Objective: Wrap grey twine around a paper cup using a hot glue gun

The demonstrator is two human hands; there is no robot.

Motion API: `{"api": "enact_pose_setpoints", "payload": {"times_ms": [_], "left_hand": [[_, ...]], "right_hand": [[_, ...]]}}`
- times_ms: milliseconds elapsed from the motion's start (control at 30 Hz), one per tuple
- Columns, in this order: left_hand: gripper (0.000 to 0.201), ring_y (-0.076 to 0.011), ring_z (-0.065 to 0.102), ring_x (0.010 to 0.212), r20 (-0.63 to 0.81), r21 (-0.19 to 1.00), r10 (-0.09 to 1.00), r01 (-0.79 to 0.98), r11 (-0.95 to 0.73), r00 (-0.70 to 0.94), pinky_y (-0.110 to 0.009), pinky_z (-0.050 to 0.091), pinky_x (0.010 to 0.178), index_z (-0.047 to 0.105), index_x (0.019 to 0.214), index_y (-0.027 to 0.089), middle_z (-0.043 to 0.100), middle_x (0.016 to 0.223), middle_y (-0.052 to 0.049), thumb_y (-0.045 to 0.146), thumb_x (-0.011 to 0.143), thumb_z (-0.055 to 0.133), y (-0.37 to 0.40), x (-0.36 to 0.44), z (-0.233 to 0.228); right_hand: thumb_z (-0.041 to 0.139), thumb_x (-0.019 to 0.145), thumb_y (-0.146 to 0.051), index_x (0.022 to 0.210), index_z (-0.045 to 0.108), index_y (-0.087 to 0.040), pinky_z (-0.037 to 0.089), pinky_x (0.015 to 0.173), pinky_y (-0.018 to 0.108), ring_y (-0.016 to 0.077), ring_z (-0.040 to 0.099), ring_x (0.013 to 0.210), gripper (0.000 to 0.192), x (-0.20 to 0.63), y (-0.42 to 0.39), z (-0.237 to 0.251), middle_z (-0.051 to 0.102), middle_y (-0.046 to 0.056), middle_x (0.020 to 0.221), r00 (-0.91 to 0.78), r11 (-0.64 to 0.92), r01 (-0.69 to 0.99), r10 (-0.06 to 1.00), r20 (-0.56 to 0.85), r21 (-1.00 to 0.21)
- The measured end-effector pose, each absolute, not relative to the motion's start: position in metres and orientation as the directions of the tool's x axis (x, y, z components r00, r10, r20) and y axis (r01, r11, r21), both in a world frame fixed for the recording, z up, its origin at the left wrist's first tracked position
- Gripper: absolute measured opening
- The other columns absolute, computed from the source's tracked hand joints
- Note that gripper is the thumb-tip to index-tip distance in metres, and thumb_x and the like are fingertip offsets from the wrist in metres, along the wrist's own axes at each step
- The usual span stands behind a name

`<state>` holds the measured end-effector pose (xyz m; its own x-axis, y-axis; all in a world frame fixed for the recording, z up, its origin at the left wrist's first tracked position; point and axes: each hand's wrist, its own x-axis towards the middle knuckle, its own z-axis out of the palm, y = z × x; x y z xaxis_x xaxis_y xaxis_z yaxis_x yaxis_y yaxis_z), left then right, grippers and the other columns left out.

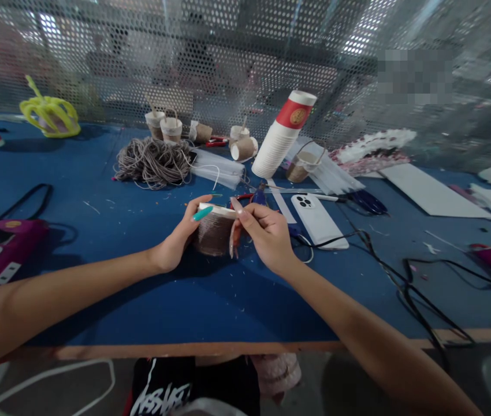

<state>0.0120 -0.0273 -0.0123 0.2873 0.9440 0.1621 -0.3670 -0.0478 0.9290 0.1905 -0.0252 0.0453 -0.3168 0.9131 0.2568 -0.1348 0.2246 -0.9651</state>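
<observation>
A paper cup wrapped in brown twine [213,233] stands on the blue table [211,294] in front of me. My left hand [180,237] grips its left side, thumb over the white rim. On the right side my right hand [264,231] holds the cup, index finger pressing on the rim. Behind the cup lies a tangle of grey-brown twine [153,162].
A tilted stack of paper cups [282,136] leans at the back, with several small twine-wrapped cups [171,128] nearby. A white phone [318,221] lies right of my hands, black cables [401,271] beyond it. Purple glue guns [9,245] sit at both sides. A perforated metal screen [237,52] closes the far edge.
</observation>
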Motion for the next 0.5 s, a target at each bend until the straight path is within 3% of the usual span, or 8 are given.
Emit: {"api": "enact_pose_setpoints", "payload": {"times_ms": [267, 500], "left_hand": [[0.068, -0.0299, 0.057, 0.114, 0.154, 0.907, 0.938, -0.421, -0.010, 0.310, -0.046, 0.040, 0.102, 0.043, 0.134, 0.024, 0.060, 0.122, -0.007, 0.061, 0.079, 0.058, -0.0290, 0.0119, -0.0105], [0.061, -0.0299, 0.057, 0.115, 0.151, 0.904, 0.947, -0.427, -0.016, 0.285, -0.046, 0.039, 0.104, 0.043, 0.133, 0.023, 0.060, 0.127, -0.007, 0.055, 0.083, 0.055, -0.0286, 0.0154, -0.0116]], "right_hand": [[0.072, 0.082, -0.049, 0.065, 0.061, -0.019, 0.050, 0.042, 0.020, 0.0086, 0.059, 0.044, 0.036, 0.1913, -0.0246, 0.0454, 0.063, -0.003, 0.054, -0.318, 0.230, -0.123, 0.913, 0.258, -0.965], [0.072, 0.082, -0.050, 0.066, 0.061, -0.019, 0.050, 0.042, 0.020, 0.0087, 0.059, 0.044, 0.037, 0.1919, -0.0240, 0.0445, 0.063, -0.003, 0.052, -0.320, 0.235, -0.109, 0.912, 0.258, -0.966]]}}
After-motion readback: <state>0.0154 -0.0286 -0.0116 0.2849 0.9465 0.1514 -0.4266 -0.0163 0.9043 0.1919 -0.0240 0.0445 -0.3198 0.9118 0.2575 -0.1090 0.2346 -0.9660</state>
